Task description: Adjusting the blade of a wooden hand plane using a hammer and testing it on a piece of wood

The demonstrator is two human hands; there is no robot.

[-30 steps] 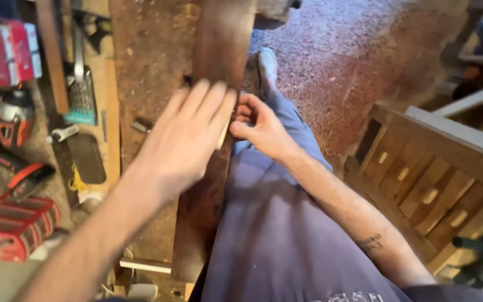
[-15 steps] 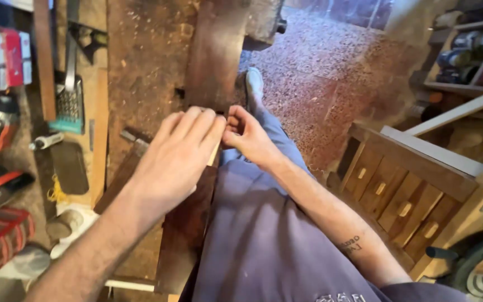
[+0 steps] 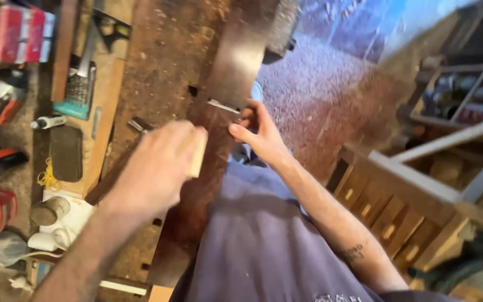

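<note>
Left hand (image 3: 160, 165) curled around pale wood block (image 3: 198, 152), fingers pressed together, over dark plank (image 3: 197, 196) on workbench (image 3: 157, 50). Right hand (image 3: 261, 134) at plank's right edge, fingertips pinching near a metal strip (image 3: 223, 106).

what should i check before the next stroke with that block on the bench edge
1. Left hand wrapped around the pale block: ok, though motion blur hides how firm the hold is.
2. Right hand steadying near the small metal piece at the bench edge: ok, its fingers sit close to the block's path, so probably keep them back.
3. Dark plank lying flat along the workbench: cannot tell if it is clamped.
4. Thin dark tool beside the left hand: not ok, it lies close to the working area.
5. White cable at the bench corner: ok, well away from the hands.
</note>
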